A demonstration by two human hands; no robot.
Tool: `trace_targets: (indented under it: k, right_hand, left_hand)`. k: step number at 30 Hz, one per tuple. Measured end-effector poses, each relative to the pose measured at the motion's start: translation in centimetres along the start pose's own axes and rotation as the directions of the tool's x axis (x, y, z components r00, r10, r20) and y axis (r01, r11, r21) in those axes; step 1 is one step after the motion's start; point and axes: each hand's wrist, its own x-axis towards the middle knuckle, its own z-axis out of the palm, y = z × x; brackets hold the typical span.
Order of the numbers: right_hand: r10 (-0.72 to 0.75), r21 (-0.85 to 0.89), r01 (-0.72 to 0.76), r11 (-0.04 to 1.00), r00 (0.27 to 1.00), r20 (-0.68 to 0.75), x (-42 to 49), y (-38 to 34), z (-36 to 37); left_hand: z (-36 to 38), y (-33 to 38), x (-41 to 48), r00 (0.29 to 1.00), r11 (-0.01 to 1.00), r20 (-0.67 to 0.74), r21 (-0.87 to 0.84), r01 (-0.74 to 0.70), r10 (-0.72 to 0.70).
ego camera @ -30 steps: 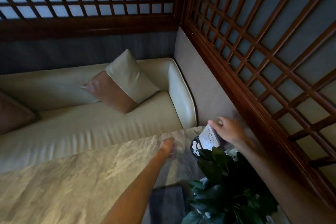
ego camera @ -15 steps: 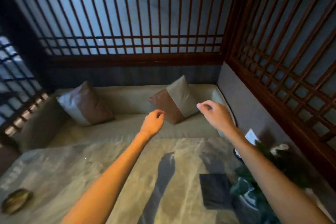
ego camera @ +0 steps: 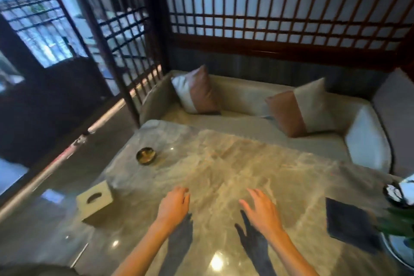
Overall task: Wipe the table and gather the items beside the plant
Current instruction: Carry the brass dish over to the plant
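Starting at the left edge of the table (ego camera: 224, 163), a tissue box (ego camera: 95, 205) is seen sitting close to that edge, near the front. An ashtray (ego camera: 146, 156) is placed farther back, also near the left edge, well apart from the box. Wide bare marble is left between these and the hands. Left hand (ego camera: 173, 205) is held palm down over the middle, fingers open and loosely spread, nothing gripped. Right hand (ego camera: 261, 209) is held just beside it, fingers splayed open, empty; contact with the surface cannot be told. A dark cloth (ego camera: 351, 224) is laid flat near the right edge. Beside it the plant (ego camera: 398, 219) is cut off by the frame, with a small dark item (ego camera: 393, 192) behind it at the right edge; blurred.
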Motion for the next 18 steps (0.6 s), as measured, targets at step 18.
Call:
trace_targets:
  k: [18]
  right_hand:
    - [-0.026, 0.371, -0.077, 0.926, 0.964, 0.266, 15.1, -25.8, 11.0]
  left_hand:
    - [-10.3, -23.1, 9.8, 0.872, 0.799, -0.050, -0.429, 0.422, -0.487]
